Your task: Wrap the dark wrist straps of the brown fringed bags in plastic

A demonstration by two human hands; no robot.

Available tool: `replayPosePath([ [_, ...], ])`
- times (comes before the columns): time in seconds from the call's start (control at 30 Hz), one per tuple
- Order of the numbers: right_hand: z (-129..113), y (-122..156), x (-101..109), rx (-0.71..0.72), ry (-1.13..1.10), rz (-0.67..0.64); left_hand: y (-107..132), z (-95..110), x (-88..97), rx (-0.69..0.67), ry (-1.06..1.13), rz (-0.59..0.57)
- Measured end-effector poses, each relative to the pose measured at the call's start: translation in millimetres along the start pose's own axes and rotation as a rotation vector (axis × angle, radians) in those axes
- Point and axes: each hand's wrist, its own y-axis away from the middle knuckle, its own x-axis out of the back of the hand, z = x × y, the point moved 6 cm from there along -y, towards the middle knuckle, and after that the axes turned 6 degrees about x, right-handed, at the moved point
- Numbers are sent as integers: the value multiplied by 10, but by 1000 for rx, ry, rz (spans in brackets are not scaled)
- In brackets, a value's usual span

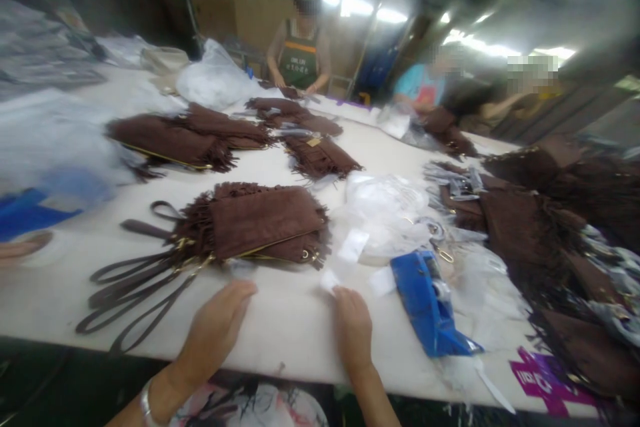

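Observation:
My left hand (pixel 215 330) lies flat on the white table (pixel 280 320) near its front edge, fingers stretched out, holding nothing. Just beyond it sits a stack of brown fringed suede bags (pixel 265 223) with long dark straps (pixel 135 287) trailing to the left. My right hand (pixel 353 327) rests on the table with its fingertips at a small white paper slip (pixel 329 280); the fingers look bent down on it. A blue tool (pixel 425 303) lies to the right of that hand.
More brown fringed bags lie in piles farther back (pixel 170 137) and along the right side (pixel 550 227). Clear plastic bags (pixel 385 210) are heaped mid-table. Three people work at the far side. A blue item (pixel 25 213) sits at the left edge.

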Motion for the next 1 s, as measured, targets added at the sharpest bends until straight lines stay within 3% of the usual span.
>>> replayPosePath([
  [0.13,241,-68,12,-276,-136,3,-201,356,-466,110,245,-264],
  [0.3,384,-39,9,-469,-352,-81,-498,509,-1141,524,644,-481],
  [0.4,436,0,22,-535,-367,-79,-544,572,-1505,807,816,-653],
  [0.5,435,-2,23,-479,-306,-107,-551,693,-1724,958,941,-768],
  [0.6,418,-17,46,-391,-340,-138,-562,772,-1847,1013,957,-773],
  [0.7,477,-5,115,-429,-533,-133,-580,790,-1909,1030,934,-708],
  [0.9,875,67,133,-888,-740,-49,-600,825,-1958,911,994,-610],
  [1.0,954,-4,8,-956,-787,0,-580,871,-1991,797,1050,-606],
])
